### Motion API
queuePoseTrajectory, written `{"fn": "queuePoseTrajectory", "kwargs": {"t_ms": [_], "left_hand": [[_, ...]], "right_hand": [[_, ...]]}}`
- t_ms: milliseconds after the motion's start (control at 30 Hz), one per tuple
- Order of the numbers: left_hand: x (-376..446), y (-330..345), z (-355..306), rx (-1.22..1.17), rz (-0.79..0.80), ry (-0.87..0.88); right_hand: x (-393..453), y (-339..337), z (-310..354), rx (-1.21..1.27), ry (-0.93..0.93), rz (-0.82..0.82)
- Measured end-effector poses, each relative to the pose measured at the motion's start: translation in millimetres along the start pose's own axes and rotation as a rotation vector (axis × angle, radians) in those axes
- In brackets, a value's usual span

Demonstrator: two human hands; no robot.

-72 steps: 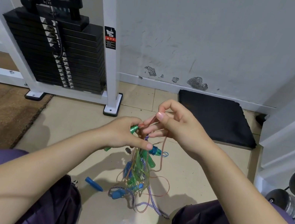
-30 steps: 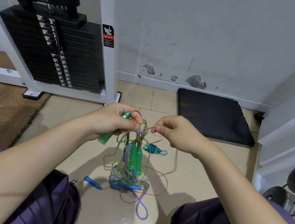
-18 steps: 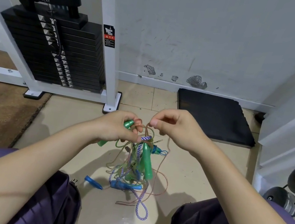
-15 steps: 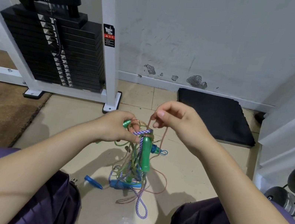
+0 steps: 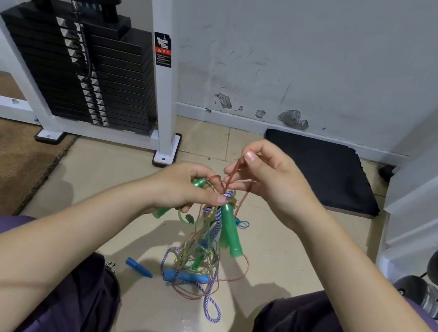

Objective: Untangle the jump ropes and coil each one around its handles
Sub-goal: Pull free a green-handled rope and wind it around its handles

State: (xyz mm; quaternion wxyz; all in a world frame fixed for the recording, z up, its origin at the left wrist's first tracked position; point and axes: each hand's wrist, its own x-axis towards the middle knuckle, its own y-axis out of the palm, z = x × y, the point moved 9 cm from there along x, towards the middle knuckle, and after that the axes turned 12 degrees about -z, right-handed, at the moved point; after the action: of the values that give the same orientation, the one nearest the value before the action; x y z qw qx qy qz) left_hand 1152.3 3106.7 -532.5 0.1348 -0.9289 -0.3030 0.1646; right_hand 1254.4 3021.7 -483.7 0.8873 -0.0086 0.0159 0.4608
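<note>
Since a moment ago, I am seeing the right hand (image 5: pixel 273 180) lifting, pinching a reddish rope (image 5: pixel 232 172). Near me, the tangle of jump ropes (image 5: pixel 203 253) is trailing onto the floor (image 5: pixel 111 177). Farther up, the left hand (image 5: pixel 182 188) is gripping a green handle (image 5: pixel 198 182) and the tangle's top.

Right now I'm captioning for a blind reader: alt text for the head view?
Seated person's left hand grips a green handle atop tangled jump ropes; the right hand pinches a reddish cord upward.
</note>
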Motion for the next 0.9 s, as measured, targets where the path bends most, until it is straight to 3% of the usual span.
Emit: {"fn": "queuePoseTrajectory", "kwargs": {"t_ms": [133, 333, 567, 733, 900], "left_hand": [[6, -15, 1, -0.001, 0.034, -0.020], [9, -25, 21, 0.329, 0.003, -0.048], [4, -20, -6, -0.026, -0.100, 0.070], [1, 6, 2, 0.159, 0.159, 0.100], [7, -4, -1, 0.146, 0.091, 0.135]], "right_hand": [[4, -14, 3, 0.046, -0.007, -0.111], [7, -24, -1, -0.044, 0.013, -0.162], [-1, 8, -5, -0.051, 0.030, 0.019], [-2, 12, -1, 0.018, 0.034, 0.064], [4, -11, 5, 0.017, -0.007, -0.067]]}}
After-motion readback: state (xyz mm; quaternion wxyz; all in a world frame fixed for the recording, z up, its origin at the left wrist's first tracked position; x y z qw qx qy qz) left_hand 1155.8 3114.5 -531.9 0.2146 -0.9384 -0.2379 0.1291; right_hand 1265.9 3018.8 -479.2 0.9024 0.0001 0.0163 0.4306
